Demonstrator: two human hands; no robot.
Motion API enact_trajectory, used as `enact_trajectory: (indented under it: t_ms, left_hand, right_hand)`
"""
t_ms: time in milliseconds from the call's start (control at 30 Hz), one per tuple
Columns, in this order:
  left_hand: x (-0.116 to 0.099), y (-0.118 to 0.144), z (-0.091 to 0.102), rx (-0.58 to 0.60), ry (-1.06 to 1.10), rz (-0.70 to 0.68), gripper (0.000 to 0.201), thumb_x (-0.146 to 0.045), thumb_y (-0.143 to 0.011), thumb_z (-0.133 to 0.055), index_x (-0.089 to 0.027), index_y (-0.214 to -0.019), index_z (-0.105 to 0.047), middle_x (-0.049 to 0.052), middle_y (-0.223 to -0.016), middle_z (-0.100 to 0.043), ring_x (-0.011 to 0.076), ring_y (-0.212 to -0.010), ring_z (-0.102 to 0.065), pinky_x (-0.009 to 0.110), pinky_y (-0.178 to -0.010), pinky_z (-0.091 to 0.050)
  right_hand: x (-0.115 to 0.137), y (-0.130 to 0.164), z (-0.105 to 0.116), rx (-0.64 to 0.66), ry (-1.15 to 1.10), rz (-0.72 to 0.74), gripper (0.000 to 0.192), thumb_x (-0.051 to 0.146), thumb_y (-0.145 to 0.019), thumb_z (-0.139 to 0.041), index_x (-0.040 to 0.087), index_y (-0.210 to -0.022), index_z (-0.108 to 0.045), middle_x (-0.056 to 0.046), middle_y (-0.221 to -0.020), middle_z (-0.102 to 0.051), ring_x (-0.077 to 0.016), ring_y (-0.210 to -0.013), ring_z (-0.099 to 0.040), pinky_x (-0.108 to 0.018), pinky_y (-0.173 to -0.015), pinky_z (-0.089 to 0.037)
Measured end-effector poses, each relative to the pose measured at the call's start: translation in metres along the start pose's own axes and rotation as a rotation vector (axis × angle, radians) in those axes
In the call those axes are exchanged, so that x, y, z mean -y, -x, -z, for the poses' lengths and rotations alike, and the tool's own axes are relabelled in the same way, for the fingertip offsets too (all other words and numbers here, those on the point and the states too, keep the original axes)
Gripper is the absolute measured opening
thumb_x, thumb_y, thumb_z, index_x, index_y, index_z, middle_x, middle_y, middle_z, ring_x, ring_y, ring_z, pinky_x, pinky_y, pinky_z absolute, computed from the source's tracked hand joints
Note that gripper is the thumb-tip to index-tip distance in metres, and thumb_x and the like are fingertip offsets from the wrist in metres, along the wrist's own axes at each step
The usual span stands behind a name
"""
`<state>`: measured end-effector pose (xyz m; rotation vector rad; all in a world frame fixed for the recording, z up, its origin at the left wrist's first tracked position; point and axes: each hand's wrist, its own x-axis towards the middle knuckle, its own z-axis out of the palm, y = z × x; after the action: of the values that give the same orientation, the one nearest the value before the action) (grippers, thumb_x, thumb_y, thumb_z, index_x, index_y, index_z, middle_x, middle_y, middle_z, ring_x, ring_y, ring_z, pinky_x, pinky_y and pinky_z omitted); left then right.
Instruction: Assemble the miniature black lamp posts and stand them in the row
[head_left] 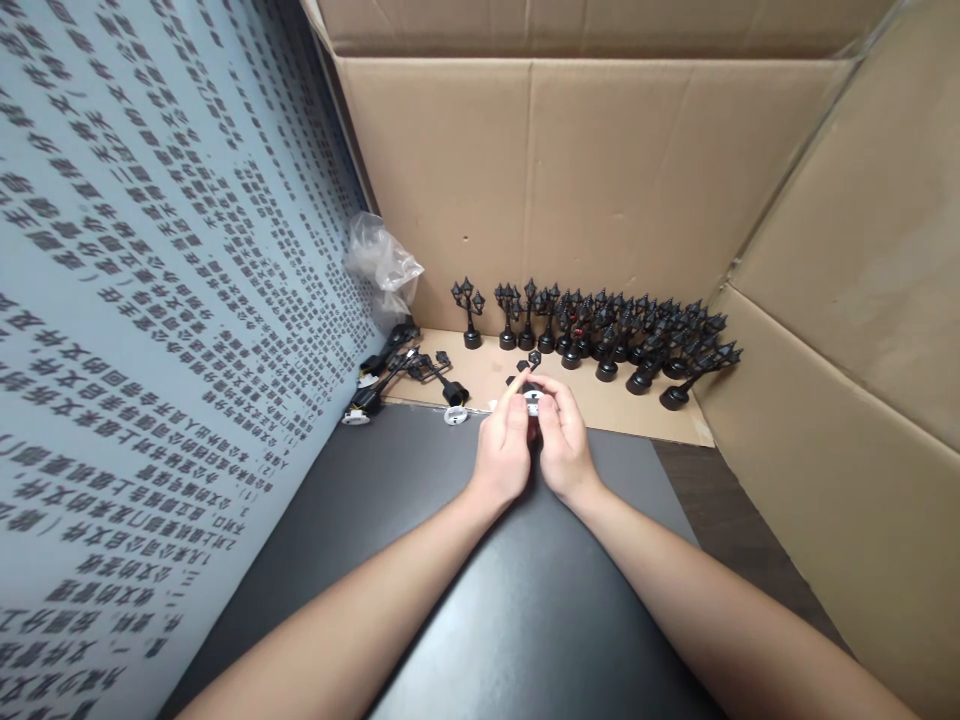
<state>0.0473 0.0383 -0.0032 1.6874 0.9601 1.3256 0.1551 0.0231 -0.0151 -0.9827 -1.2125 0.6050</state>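
Both hands meet over the far edge of the dark matte worktop (525, 600), and between them sits a small black plastic lamp part with a white round piece (532, 401) on it. The left hand (504, 450) has its fingers (516, 392) curled and pressed in on the part from the left. The right hand (562, 445) closes on it from the other side, so both hands pinch the same piece; how the part is turned under the fingertips cannot be made out. Judging by what lies around, the work looks well advanced. A dense row of finished black miniature street lamps (615, 335) stands upright on round bases on the cardboard floor of the open brown cardboard box (600, 170), against its back wall, with the rightmost ones leaning. Much less is left: a small heap of loose black lamp posts and bases (397, 370) lies to the left, just beside a crumpled clear plastic bag (382, 262). A separate white round disc (455, 415) rests at the edge of the worktop near the hands. A few tiny black bits (534, 358) lie just beyond the fingertips. A pale blue printed sheet with dark characters (150, 300) walls off the left side.
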Motion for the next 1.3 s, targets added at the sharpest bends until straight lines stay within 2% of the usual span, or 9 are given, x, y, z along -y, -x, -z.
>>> enact_trajectory:
  t_ms: [133, 333, 500, 800, 933, 1133, 1200, 1300]
  left_hand:
    - [0.001, -0.001, 0.001, -0.010, 0.039, -0.031, 0.055, -0.051, -0.111, -0.043, -0.020, -0.153, -0.059, 0.011, -0.155, -0.062, 0.0267, -0.142, -0.060, 0.044, -0.123, -0.043]
    - [0.001, 0.001, 0.000, -0.009, 0.040, 0.013, 0.052, -0.050, -0.109, -0.048, -0.022, -0.151, -0.062, 0.010, -0.151, -0.066, 0.0267, -0.137, -0.064, 0.043, -0.120, -0.048]
    - [0.000, 0.000, 0.000, -0.037, 0.053, -0.006, 0.049, -0.049, -0.109, -0.049, -0.019, -0.143, -0.067, 0.012, -0.144, -0.070, 0.0265, -0.131, -0.068, 0.043, -0.118, -0.049]
    - [-0.003, 0.001, 0.002, 0.002, 0.102, -0.018, 0.048, -0.048, -0.108, -0.054, -0.018, -0.142, -0.069, 0.012, -0.143, -0.071, 0.0265, -0.135, -0.066, 0.041, -0.120, -0.047]
    - [-0.001, 0.002, 0.001, 0.002, 0.078, -0.019, 0.049, -0.049, -0.108, -0.052, -0.019, -0.145, -0.067, 0.011, -0.142, -0.072, 0.0259, -0.133, -0.067, 0.041, -0.120, -0.047]
    - [-0.003, 0.001, 0.001, -0.004, -0.035, -0.035, 0.047, -0.050, -0.109, -0.048, -0.021, -0.140, -0.069, 0.011, -0.137, -0.075, 0.0257, -0.126, -0.071, 0.039, -0.112, -0.052]
    - [-0.005, 0.001, 0.001, 0.001, -0.061, -0.036, 0.046, -0.050, -0.110, -0.047, -0.022, -0.139, -0.069, 0.010, -0.135, -0.076, 0.0253, -0.122, -0.072, 0.038, -0.109, -0.054]
    - [-0.005, 0.001, 0.000, 0.004, -0.062, -0.033, 0.047, -0.051, -0.110, -0.047, -0.022, -0.140, -0.068, 0.010, -0.136, -0.075, 0.0249, -0.123, -0.072, 0.038, -0.109, -0.053]
  right_hand:
    - [0.000, -0.001, 0.000, 0.014, -0.012, 0.005, 0.037, 0.048, -0.109, -0.048, 0.025, -0.134, -0.063, -0.010, -0.137, -0.070, -0.0270, -0.131, -0.064, -0.045, -0.109, -0.056]
    - [-0.002, 0.001, -0.001, -0.017, 0.029, 0.020, 0.033, 0.044, -0.110, -0.047, 0.024, -0.133, -0.062, -0.011, -0.133, -0.072, -0.0258, -0.126, -0.067, -0.046, -0.108, -0.056]
    - [0.001, 0.002, -0.001, 0.001, 0.037, 0.040, 0.029, 0.042, -0.109, -0.051, 0.025, -0.131, -0.061, -0.011, -0.132, -0.073, -0.0255, -0.124, -0.070, -0.043, -0.104, -0.058]
    - [0.002, 0.003, -0.003, -0.018, 0.008, 0.047, 0.026, 0.042, -0.110, -0.051, 0.024, -0.127, -0.060, -0.010, -0.117, -0.076, -0.0239, -0.105, -0.076, -0.041, -0.092, -0.062]
    - [0.003, 0.004, -0.004, -0.021, 0.020, 0.051, 0.026, 0.042, -0.110, -0.050, 0.025, -0.127, -0.059, -0.010, -0.117, -0.076, -0.0244, -0.106, -0.076, -0.042, -0.094, -0.062]
    - [-0.002, 0.003, -0.003, -0.022, 0.031, 0.025, 0.027, 0.044, -0.110, -0.049, 0.025, -0.126, -0.059, -0.009, -0.108, -0.077, -0.0237, -0.096, -0.076, -0.042, -0.091, -0.062]
    - [-0.005, 0.002, -0.002, -0.025, 0.034, 0.025, 0.028, 0.045, -0.110, -0.049, 0.025, -0.126, -0.059, -0.009, -0.109, -0.077, -0.0240, -0.097, -0.076, -0.043, -0.093, -0.062]
    - [-0.007, 0.001, -0.003, -0.031, 0.031, 0.029, 0.030, 0.046, -0.110, -0.050, 0.024, -0.128, -0.060, -0.011, -0.119, -0.076, -0.0252, -0.110, -0.074, -0.044, -0.100, -0.060]
